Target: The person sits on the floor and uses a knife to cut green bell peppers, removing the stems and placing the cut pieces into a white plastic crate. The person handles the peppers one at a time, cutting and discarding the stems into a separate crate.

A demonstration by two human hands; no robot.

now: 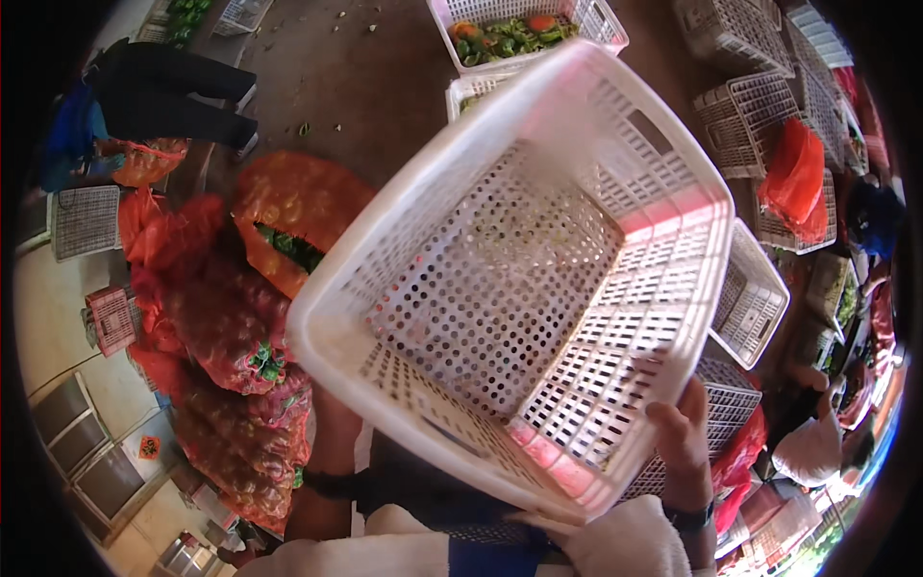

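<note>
A large white plastic crate with perforated walls and pink-red patches is held up and tilted before me, its open top facing me. Small pale green scraps cling to its holed bottom. My right hand grips the near right rim, thumb on the edge. A dark band circles that wrist. On the other side, my left hand is up against the crate's outer wall, its fingers hidden behind it. Close by on the left lie red mesh sacks of onion-like bulbs and an orange mesh sack with greens showing through its opening.
Beyond stands a white crate of green and orange-red produce. Stacked crates with a red mesh bag are at right, above another white crate. A person in dark trousers bends at upper left.
</note>
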